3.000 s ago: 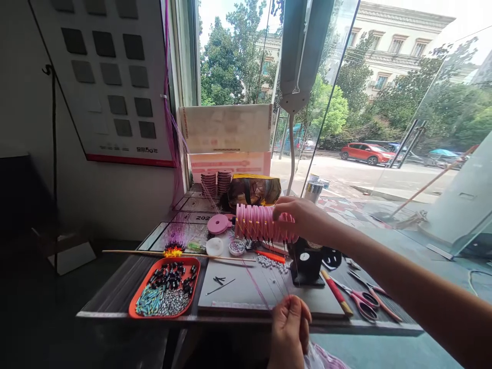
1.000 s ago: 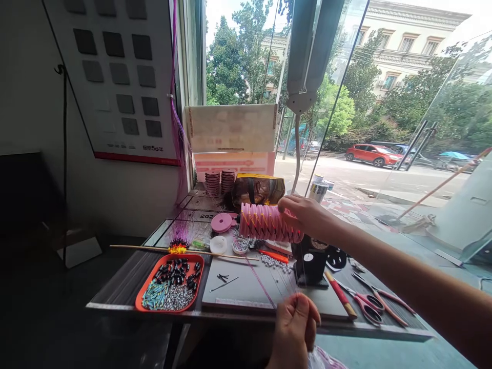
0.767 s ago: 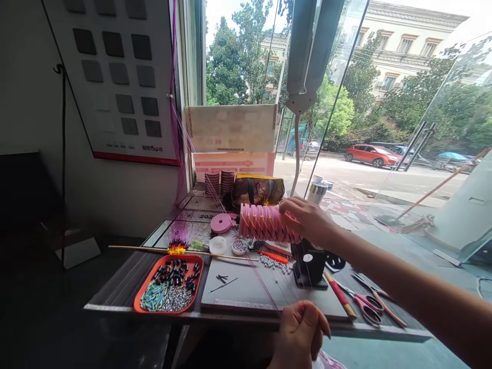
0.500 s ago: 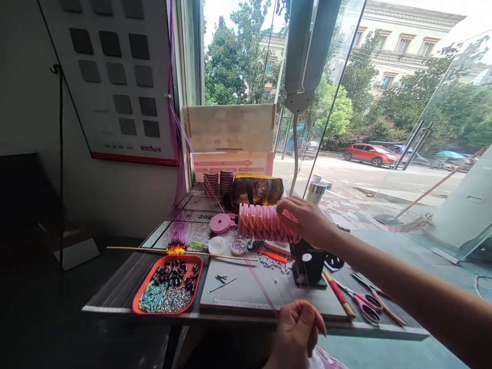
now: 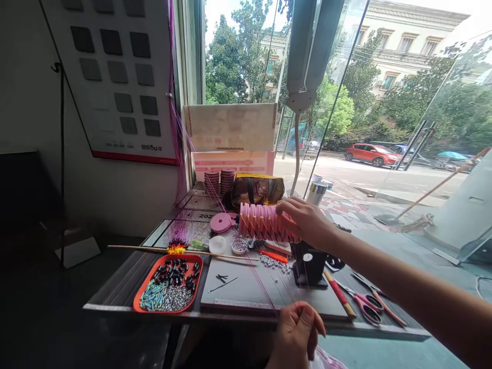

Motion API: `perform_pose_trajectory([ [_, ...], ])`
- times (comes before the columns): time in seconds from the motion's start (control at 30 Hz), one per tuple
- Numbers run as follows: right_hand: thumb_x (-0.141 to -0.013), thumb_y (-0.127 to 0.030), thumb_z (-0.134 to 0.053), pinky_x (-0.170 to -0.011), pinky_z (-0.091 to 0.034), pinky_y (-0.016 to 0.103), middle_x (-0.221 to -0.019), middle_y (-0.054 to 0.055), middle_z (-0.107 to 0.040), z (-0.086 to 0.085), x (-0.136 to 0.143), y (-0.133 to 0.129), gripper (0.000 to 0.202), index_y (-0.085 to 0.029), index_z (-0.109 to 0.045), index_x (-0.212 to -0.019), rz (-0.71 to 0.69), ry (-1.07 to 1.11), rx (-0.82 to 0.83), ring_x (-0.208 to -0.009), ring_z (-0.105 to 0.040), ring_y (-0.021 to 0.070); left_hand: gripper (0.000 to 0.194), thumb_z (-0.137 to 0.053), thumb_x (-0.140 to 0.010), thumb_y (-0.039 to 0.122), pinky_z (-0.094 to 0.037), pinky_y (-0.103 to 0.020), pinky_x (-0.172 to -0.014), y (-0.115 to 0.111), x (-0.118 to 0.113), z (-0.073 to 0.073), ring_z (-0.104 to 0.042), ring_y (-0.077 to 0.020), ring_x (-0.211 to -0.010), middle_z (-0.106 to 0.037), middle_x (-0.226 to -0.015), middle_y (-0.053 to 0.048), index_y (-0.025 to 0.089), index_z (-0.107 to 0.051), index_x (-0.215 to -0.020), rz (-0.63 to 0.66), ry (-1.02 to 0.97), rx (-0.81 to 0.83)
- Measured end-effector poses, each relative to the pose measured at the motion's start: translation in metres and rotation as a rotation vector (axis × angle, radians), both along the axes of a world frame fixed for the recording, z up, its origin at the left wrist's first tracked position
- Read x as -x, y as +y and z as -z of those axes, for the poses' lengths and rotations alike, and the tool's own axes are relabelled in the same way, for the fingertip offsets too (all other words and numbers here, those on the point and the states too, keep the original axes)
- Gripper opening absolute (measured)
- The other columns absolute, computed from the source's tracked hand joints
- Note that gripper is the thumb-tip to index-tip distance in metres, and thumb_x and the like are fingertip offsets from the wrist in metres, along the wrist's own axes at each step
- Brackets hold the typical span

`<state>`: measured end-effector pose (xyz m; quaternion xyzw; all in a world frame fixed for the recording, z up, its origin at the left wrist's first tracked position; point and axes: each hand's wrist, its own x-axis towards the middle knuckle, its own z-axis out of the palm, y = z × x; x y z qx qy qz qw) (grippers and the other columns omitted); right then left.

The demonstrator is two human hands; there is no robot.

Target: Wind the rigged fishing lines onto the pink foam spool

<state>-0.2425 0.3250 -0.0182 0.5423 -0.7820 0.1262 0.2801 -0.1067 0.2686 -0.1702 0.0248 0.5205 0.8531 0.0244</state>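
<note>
My right hand reaches out from the right, its fingers curled over the right end of a row of pink spools wound with yellow and dark thread. Under that row stands a black holder. Near the table's front edge, my left hand is closed in a pinch. Fine pink threads run slantwise down to it across the grey board; their ends are hidden in the fingers. A small dark-tipped needle-like tool and short black pieces lie on the board.
An orange tray of beads stands left of the board, with a thin wooden stick behind it. Loose pearly beads lie near an orange-handled tool. Scissors and a red-and-wood stick lie at right.
The view has shifted very slightly. Both hands keep the same places, and nothing has been let go or taken up.
</note>
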Motion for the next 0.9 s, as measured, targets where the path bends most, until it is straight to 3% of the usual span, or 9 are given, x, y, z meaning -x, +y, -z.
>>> perform_pose_trajectory([
  [0.37,-0.086,-0.019,-0.034,-0.065,-0.04,0.032,-0.086,0.011,-0.059,0.003,0.0,-0.001,0.015,-0.019,-0.047,-0.078,-0.036,-0.12,0.01,-0.078,-0.051,0.0203,0.055,-0.053,-0.064,0.072,-0.007,-0.026,-0.037,0.0,0.002,0.001,-0.017,-0.0055,-0.03,-0.025,-0.032,0.01,0.019,-0.047,-0.053,-0.006,-0.006,-0.005],
  [0.6,-0.087,-0.031,-0.038,-0.073,-0.042,0.034,-0.084,0.006,-0.058,0.003,0.015,-0.004,0.019,-0.02,-0.048,-0.076,-0.062,-0.406,0.164,-0.079,-0.053,0.0187,0.055,-0.054,-0.062,0.073,-0.007,-0.026,-0.036,-0.002,0.006,0.0,-0.016,-0.0057,-0.031,-0.024,-0.032,0.011,0.019,-0.047,-0.054,-0.044,-0.039,-0.019],
  [0.9,-0.074,-0.046,-0.047,-0.067,-0.041,0.031,-0.072,0.001,-0.052,0.002,0.03,-0.013,0.027,-0.02,-0.048,-0.07,-0.066,-0.739,0.241,-0.07,-0.049,0.0167,0.057,-0.056,-0.061,0.072,-0.007,-0.026,-0.042,-0.005,0.006,-0.005,-0.017,-0.0049,-0.036,-0.027,-0.039,0.009,0.017,-0.047,-0.053,-0.06,-0.042,-0.003],
])
